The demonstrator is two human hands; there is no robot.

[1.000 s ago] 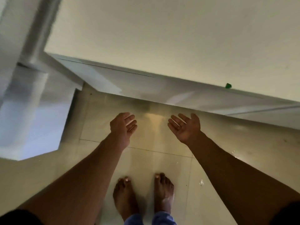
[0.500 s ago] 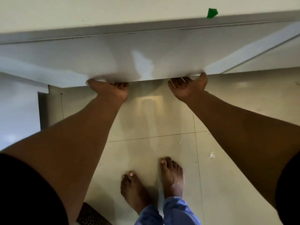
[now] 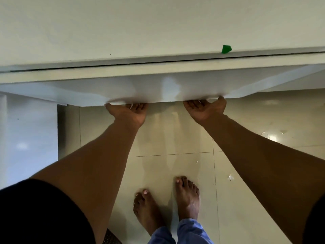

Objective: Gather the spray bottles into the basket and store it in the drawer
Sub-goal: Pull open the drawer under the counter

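Observation:
A white drawer front (image 3: 158, 87) runs across the view under a pale countertop (image 3: 158, 23). My left hand (image 3: 129, 111) and my right hand (image 3: 204, 108) are both palm-up with fingers hooked under the drawer front's bottom edge, about a forearm's width apart. The fingertips are hidden behind the panel. A thin dark gap shows between the drawer front and the countertop edge. No spray bottles and no basket are in view.
A small green tag (image 3: 226, 49) sits on the counter edge at the right. My bare feet (image 3: 167, 205) stand on glossy beige floor tiles (image 3: 175, 134). A white cabinet side (image 3: 26, 129) stands at the left. Small white scraps (image 3: 230, 177) lie on the floor.
A second ago both hands hung open above the floor. They rose to the drawer front's bottom edge and hooked under it. The view has since shifted so the countertop fills the upper part.

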